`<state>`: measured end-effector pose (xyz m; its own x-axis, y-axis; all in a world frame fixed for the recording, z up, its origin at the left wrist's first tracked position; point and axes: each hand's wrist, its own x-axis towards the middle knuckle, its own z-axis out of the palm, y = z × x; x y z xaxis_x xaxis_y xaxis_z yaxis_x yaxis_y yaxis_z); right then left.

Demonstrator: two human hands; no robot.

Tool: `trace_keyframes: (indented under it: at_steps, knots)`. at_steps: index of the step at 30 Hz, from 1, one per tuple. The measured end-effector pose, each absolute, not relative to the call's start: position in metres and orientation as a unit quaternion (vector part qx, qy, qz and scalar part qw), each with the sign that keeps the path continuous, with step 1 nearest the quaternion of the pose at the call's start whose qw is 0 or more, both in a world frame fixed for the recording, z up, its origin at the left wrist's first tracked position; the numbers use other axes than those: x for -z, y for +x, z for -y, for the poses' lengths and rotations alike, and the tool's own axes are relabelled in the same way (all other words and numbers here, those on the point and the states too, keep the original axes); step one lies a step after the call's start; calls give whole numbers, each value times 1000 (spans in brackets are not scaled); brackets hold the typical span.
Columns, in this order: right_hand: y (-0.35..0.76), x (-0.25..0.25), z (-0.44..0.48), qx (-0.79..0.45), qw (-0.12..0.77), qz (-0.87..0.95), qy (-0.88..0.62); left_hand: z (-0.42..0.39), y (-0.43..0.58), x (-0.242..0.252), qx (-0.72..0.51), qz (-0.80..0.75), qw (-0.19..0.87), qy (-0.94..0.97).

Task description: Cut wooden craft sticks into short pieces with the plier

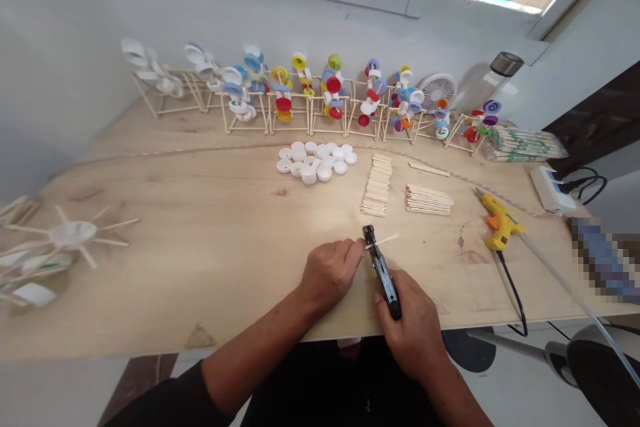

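Note:
My left hand pinches a thin pale wooden stick between its fingers, near the table's front edge. My right hand grips the handles of small black pliers, whose metal jaws sit against the stick. Whether the jaws bite into the stick is hard to tell. Beyond my hands lie a heap of white plastic bottle caps and two bundles of flat wooden craft sticks. A yellow hot glue gun lies to the right of my right hand.
The plywood tabletop holds a back row of stick frames with coloured caps, a white fan, a bottle, a packet of sticks and a power strip. A stick-and-cap wheel lies at left.

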<state>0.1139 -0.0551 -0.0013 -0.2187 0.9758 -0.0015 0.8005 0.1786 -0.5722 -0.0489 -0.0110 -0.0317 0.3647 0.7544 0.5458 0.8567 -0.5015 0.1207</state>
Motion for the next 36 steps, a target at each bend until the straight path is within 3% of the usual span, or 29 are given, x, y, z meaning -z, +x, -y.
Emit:
trace_keyframes:
  at_steps: [8, 17, 36]
  knots:
    - [111, 3, 50, -210, 184, 749, -601, 10, -50, 32, 250, 529, 28, -811]
    - [106, 1, 47, -182, 130, 766, -603, 8, -52, 27, 205, 548, 49, -809]
    - [101, 2, 44, -156, 82, 771, -611, 6, -59, 22, 220, 559, -13, -799]
